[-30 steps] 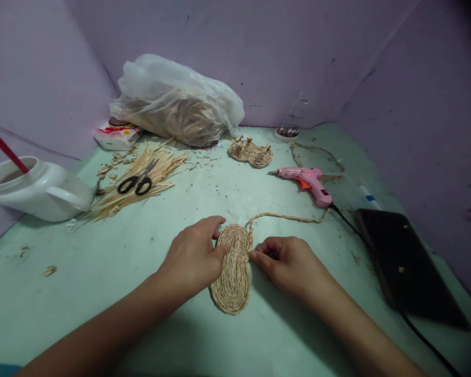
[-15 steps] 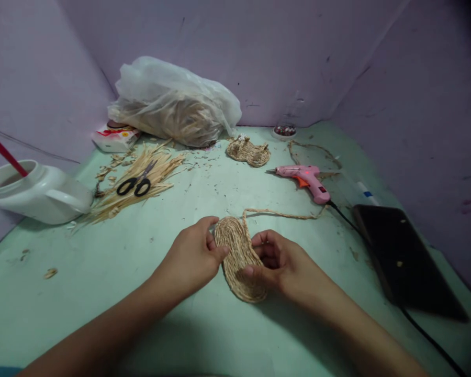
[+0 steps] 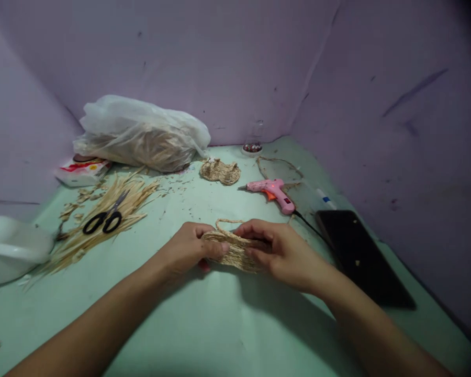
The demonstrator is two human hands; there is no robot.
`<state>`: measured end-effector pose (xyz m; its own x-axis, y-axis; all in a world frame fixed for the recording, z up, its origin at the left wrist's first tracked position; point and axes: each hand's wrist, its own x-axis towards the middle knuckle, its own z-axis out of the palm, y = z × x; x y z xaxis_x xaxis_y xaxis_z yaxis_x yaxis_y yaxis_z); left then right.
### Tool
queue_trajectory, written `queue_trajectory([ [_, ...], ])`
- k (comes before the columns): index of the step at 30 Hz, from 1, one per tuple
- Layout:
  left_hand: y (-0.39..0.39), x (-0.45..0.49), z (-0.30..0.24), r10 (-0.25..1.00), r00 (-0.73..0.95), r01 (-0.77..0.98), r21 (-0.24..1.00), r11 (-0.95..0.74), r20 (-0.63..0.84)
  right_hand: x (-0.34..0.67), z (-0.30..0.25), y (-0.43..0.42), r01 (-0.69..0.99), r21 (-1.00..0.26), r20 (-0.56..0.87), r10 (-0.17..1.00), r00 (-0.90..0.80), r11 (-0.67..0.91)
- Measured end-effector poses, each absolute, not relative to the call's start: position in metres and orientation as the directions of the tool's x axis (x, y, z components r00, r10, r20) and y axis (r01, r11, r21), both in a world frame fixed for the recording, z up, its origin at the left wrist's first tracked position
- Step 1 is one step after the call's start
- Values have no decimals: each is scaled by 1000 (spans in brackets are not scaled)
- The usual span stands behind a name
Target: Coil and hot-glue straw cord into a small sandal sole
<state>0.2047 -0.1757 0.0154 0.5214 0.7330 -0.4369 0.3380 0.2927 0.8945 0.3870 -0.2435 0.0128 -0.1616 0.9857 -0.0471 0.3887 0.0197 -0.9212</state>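
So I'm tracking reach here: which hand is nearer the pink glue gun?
Right. The right hand sits just below the pink glue gun; the left hand is farther off to its lower left. Both grip the woven sole.

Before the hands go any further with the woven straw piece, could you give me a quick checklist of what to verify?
1. Left hand grips the woven straw piece: ok.
2. Right hand grips its other end: ok.
3. Piece lifted off the green table: cannot tell; the hands hide its underside.
4. Loose cord end clear of the pink glue gun: ok, apart.
5. Glue gun within reach, behind the right hand: likely ok.
6. Scissors away from both hands, on the straw pile: ok.
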Motion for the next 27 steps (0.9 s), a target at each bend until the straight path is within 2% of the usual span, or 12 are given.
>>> queue_trajectory([
  [4, -173, 214, 14, 770, 468, 285, 899, 333, -433, 393, 14, -231, 547, -824, 43, 980, -194, 144],
  [7, -173, 218, 10, 771, 482, 199, 909, 367, -417, 397, 17, -224, 612, -776, 21, 977, -214, 151],
  [9, -171, 220, 8, 781, 463, 123, 903, 411, -418, 405, 22, -218, 646, -753, 24, 986, -164, 126],
  [12, -169, 220, 3, 792, 407, 46, 876, 480, -455, 429, 30, -204, 762, -646, 35, 996, 87, -44],
  [14, -168, 219, 1, 791, 390, 27, 864, 502, -472, 448, 33, -191, 832, -454, -37, 939, 341, -320],
  [17, -168, 218, 0, 787, 382, 19, 855, 518, -485, 467, 28, -173, 817, -360, -138, 892, 431, -451],
  [21, -168, 217, 0, 779, 389, 19, 850, 527, -491, 470, 10, -159, 787, -385, -175, 876, 450, -481],
  [27, -167, 215, -1, 789, 383, -8, 852, 523, -480, 473, 8, -166, 673, -596, -106, 874, 474, -437],
])
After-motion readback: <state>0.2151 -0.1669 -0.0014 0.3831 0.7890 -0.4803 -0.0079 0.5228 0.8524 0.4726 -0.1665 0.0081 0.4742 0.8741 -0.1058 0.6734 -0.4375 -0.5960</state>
